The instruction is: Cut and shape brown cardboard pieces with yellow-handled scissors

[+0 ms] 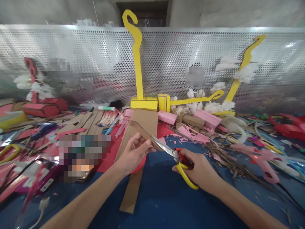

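Note:
My left hand (135,152) pinches a narrow cardboard strip (143,129) between thumb and fingers, its far end pointing up and left. In my right hand (199,170) is a pair of scissors (184,173) with one red and one yellow handle. The scissor blades (164,146) meet the strip's edge close to my left fingertips. Below my left wrist a longer cardboard strip (131,194) lies on the blue table. A larger cardboard sheet (145,120) rests behind the left hand, over red paper (105,160).
Yellow hook-shaped stands (137,63) on box bases line the back, before a perforated metal screen (178,47). At right lie a pink glue gun (259,156), twigs (228,156) and pink paper scraps (188,133). Red box pieces (41,108) and a purple box (35,181) crowd the left.

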A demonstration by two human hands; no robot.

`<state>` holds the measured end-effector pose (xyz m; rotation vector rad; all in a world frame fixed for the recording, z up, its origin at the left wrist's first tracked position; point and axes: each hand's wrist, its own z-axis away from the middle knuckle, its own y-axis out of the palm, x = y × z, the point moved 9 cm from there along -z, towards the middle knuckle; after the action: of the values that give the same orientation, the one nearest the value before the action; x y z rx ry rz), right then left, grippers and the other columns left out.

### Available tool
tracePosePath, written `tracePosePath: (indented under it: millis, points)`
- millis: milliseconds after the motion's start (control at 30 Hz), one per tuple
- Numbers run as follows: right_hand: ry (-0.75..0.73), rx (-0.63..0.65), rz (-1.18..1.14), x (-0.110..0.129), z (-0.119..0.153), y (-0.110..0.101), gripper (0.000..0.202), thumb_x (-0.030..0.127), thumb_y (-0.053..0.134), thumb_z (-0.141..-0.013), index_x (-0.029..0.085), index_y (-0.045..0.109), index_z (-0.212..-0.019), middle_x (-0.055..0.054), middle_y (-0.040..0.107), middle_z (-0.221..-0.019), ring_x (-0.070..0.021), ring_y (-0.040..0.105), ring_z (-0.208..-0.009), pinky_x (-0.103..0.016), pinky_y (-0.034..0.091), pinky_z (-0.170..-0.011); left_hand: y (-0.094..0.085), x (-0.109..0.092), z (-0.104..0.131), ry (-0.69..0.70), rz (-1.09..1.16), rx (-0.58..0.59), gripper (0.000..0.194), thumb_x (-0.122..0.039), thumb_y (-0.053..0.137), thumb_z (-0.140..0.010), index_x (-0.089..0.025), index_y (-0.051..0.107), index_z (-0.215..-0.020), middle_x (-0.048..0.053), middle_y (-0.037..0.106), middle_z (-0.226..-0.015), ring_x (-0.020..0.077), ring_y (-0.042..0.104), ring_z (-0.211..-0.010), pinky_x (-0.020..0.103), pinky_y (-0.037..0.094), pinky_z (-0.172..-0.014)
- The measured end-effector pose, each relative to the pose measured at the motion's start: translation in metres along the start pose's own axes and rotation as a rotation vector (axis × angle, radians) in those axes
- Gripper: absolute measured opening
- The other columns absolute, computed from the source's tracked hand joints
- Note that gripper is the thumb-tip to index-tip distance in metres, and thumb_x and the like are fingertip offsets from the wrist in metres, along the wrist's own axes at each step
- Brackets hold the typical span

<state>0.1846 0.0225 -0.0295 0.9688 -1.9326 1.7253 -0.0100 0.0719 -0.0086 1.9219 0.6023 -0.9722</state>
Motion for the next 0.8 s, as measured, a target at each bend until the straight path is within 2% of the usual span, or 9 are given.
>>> tracePosePath:
  millis: [167, 233, 367, 500, 667, 800]
  points:
    - [-0.026, 0.013, 0.057, 0.007, 0.0, -0.004, 0.041, 0.042, 0.077, -0.077, 0.022, 0.053, -0.103, 0.002, 0.059, -0.083, -0.0154, 0.049, -0.067, -0.026, 0.043, -0.06, -0.001, 0.003, 0.001, 0.012, -0.12, 0.037, 0.021, -0.027, 0.071, -0.091, -0.022, 0.069, -0.112, 0.005, 0.071, -0.102, 0.0141, 0.066, -0.086, 0.028, 0.057, -0.078]
    - [-0.034, 0.05, 0.092, 0.012, 0.001, -0.002, 0.042, 0.039, 0.076, -0.077, 0.022, 0.051, -0.107, 0.0, 0.061, -0.088, -0.0162, 0.051, -0.069, -0.027, 0.043, -0.062, 0.0, 0.005, 0.001, 0.01, -0.165, 0.057, 0.021, -0.028, 0.072, -0.091, -0.021, 0.069, -0.11, 0.005, 0.071, -0.1, 0.014, 0.065, -0.085, 0.028, 0.056, -0.078]
    - [-0.02, 0.089, 0.055, 0.017, 0.003, 0.003, 0.037, 0.036, 0.077, -0.075, 0.024, 0.052, -0.098, 0.003, 0.059, -0.082, -0.0149, 0.049, -0.068, -0.025, 0.042, -0.06, 0.004, 0.008, 0.002, 0.012, -0.217, 0.083, 0.017, -0.029, 0.072, -0.091, -0.017, 0.069, -0.103, 0.005, 0.071, -0.092, 0.0133, 0.064, -0.081, 0.027, 0.054, -0.077]
    - [0.045, 0.089, -0.068, 0.01, 0.002, 0.008, 0.04, 0.04, 0.083, -0.07, 0.024, 0.049, -0.082, 0.009, 0.047, -0.067, -0.0117, 0.041, -0.059, -0.023, 0.037, -0.052, 0.003, 0.012, 0.002, -0.001, -0.209, 0.084, 0.017, -0.029, 0.072, -0.091, -0.017, 0.068, -0.102, 0.005, 0.069, -0.093, 0.0133, 0.064, -0.08, 0.027, 0.054, -0.078]
    - [0.046, 0.059, -0.155, 0.002, 0.001, 0.009, 0.04, 0.044, 0.084, -0.07, 0.023, 0.052, -0.082, 0.01, 0.042, -0.061, -0.0105, 0.036, -0.056, -0.022, 0.035, -0.049, 0.001, 0.016, 0.002, -0.026, -0.137, 0.058, 0.019, -0.03, 0.076, -0.087, -0.018, 0.069, -0.101, 0.004, 0.07, -0.092, 0.0132, 0.067, -0.081, 0.026, 0.055, -0.077]
    - [0.02, 0.031, -0.173, -0.004, 0.001, 0.009, 0.035, 0.043, 0.08, -0.074, 0.023, 0.052, -0.078, 0.009, 0.045, -0.061, -0.0103, 0.04, -0.054, -0.022, 0.037, -0.049, 0.004, 0.016, 0.002, -0.059, -0.083, 0.03, 0.022, -0.031, 0.079, -0.085, -0.018, 0.07, -0.101, 0.004, 0.071, -0.092, 0.0144, 0.068, -0.084, 0.028, 0.056, -0.078]
